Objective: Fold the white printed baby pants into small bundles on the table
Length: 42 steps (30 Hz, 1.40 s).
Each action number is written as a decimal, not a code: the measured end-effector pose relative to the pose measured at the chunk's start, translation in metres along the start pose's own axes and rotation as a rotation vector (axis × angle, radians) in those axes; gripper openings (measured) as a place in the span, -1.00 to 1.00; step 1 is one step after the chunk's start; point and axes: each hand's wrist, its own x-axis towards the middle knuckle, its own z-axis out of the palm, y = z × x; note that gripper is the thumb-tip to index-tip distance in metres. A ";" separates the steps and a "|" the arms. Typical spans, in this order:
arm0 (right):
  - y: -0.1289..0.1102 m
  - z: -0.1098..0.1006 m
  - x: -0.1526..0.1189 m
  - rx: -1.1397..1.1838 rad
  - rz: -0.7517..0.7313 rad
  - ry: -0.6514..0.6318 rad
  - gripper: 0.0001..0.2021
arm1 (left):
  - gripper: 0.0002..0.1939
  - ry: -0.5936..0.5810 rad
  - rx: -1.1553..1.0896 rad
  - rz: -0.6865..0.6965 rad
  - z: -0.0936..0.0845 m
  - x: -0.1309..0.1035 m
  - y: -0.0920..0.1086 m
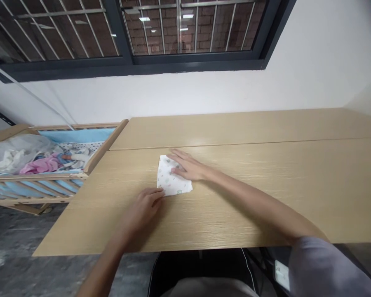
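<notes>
A small folded white cloth (170, 179) printed with little coloured figures lies flat on the light wooden table (253, 165). My right hand (187, 165) rests over its upper right part, fingers stretched out and lying flat. At the cloth's lower left corner is my left hand (150, 199), its fingertips and thumb close together on the edge. Part of the cloth's right side is hidden beneath my right hand.
Left of the table stands a wooden crib (89, 165) with blue lining, holding a pink cloth (41, 163) and other crumpled fabrics. Behind the table are a white wall (179, 93) and a dark-framed barred window (198, 60). A black seat (200, 264) is below the front edge.
</notes>
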 end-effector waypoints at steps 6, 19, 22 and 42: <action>-0.030 0.011 -0.068 -0.105 -0.070 -0.086 -0.56 | -0.65 0.074 0.056 0.181 0.001 0.005 -0.015; -0.054 -0.006 -0.084 0.056 0.207 0.110 -0.74 | -0.77 0.112 -0.017 0.141 -0.022 0.023 0.015; -0.041 -0.014 -0.069 0.180 0.319 0.141 -0.74 | -0.77 0.163 -0.006 0.087 -0.035 0.046 0.015; 0.050 0.029 0.010 0.368 0.703 0.527 -0.76 | -0.63 0.201 0.279 -0.188 0.010 0.139 -0.012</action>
